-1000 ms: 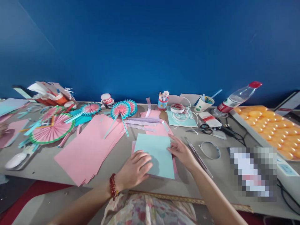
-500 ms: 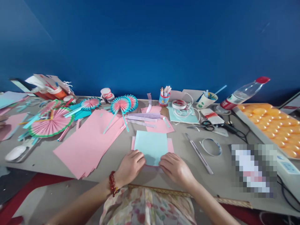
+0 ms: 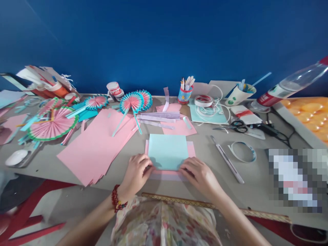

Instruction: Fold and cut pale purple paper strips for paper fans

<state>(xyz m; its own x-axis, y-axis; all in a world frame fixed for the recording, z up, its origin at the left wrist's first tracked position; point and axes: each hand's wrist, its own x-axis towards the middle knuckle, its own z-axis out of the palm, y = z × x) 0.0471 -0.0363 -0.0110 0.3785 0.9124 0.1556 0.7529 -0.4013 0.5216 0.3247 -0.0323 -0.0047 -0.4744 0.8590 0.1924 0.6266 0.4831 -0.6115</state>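
A light blue sheet of paper point(image 3: 167, 150) lies on top of a pink sheet point(image 3: 191, 149), and a lavender strip point(image 3: 166, 176) shows below its near edge. My left hand point(image 3: 136, 173) is at the lower left corner of the blue sheet, fingers curled with the thumb close to them. At the lower right corner, my right hand point(image 3: 200, 175) has its fingers bent and pressed together on the paper's edge. Fingertips of both hands are partly hidden. A white craft knife point(image 3: 227, 160) lies to the right of my right hand.
Large pink sheets point(image 3: 94, 147) are stacked on the left, with pleated paper fans point(image 3: 131, 102) behind. Scissors point(image 3: 239, 126), a tape roll point(image 3: 203, 100), a pen cup point(image 3: 185, 94) and a tilted bottle point(image 3: 282, 90) stand or lie farther back. A ruler-like strip point(image 3: 179, 200) runs along the front edge.
More of the pink and lavender paper shows below the blue sheet's near edge. My hands sit slightly farther apart at its corners. The whole view has shifted a little.
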